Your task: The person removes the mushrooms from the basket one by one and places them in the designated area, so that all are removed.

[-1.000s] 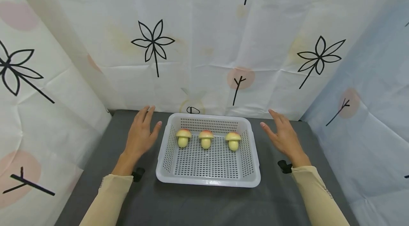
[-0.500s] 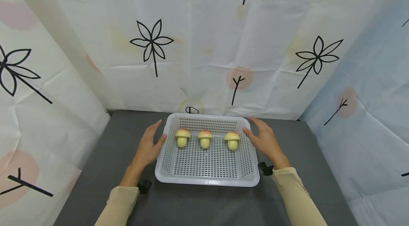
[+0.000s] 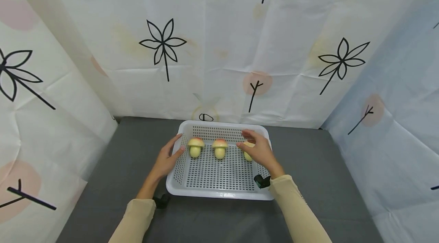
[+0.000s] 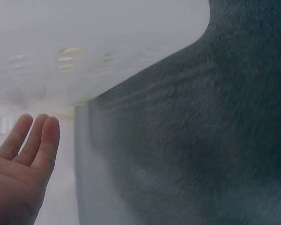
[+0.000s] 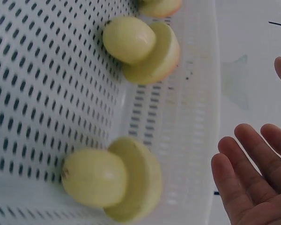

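Three toy mushrooms with yellow-red caps and pale stems lie in a row in a white perforated plastic basket: the left mushroom, the middle mushroom and the right mushroom. My right hand hovers above the right mushroom and partly hides it in the head view. In the right wrist view that mushroom lies apart from the right hand, whose fingers are loosely extended. My left hand is at the basket's left rim, fingers extended; whether it touches the rim I cannot tell.
The basket stands on a dark grey table, near its back edge. White cloth printed with black plants walls the table at the back and on both sides. Bare grey surface shows left, right and in front of the basket.
My right hand has moved left from beside the basket to over the right mushroom. My left hand has come right and slightly down to the basket's left rim. The mushrooms stay in place.
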Action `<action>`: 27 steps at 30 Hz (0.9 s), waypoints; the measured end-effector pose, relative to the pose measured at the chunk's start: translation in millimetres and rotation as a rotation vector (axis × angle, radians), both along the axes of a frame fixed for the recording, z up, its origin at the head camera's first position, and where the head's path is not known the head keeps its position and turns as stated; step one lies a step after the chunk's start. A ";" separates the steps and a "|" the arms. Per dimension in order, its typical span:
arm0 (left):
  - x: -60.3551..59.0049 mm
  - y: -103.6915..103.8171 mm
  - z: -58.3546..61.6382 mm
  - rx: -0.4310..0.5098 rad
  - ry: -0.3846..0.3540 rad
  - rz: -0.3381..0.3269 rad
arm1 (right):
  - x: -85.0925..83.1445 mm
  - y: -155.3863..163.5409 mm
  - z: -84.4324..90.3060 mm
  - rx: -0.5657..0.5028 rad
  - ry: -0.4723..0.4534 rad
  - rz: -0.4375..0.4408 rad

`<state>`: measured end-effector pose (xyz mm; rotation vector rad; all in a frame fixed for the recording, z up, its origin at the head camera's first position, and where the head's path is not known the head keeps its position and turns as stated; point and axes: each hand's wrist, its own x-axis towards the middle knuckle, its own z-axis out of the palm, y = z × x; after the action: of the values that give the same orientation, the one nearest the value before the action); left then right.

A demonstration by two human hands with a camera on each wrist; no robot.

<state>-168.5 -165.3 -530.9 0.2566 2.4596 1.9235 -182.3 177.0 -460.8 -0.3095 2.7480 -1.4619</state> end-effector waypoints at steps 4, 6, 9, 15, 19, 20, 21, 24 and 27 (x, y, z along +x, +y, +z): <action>-1.6 0.4 -4.8 0.043 -0.012 -0.012 | -5.8 -13.5 -10.0 -0.032 -0.041 0.006; -2.7 -0.1 -8.1 0.072 -0.024 -0.017 | -8.5 -19.2 -15.3 -0.034 -0.052 0.003; -3.7 -0.9 -12.1 0.127 -0.041 -0.033 | -12.0 -25.0 -22.0 -0.048 -0.047 0.006; -1.7 1.5 -11.9 0.248 -0.153 -0.020 | -18.2 -33.5 -31.9 -0.088 -0.062 0.024; -0.1 3.2 -11.3 0.315 -0.211 -0.004 | -20.6 -41.2 -39.1 -0.089 -0.107 0.030; -0.1 3.3 -11.6 0.326 -0.219 -0.003 | -21.0 -42.8 -40.4 -0.084 -0.117 0.035; -0.2 3.5 -11.8 0.332 -0.224 -0.001 | -21.5 -44.4 -42.0 -0.068 -0.123 0.036; -0.6 4.1 -13.0 0.330 -0.234 0.005 | -23.8 -48.0 -46.4 -0.032 -0.133 0.050; -1.0 4.9 -13.8 0.329 -0.232 0.008 | -26.7 -50.4 -49.5 -0.014 -0.142 0.040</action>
<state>-169.5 -160.4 -544.7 0.0209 2.0017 2.2132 -209.0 126.6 -510.3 -0.2486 2.6072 -1.4352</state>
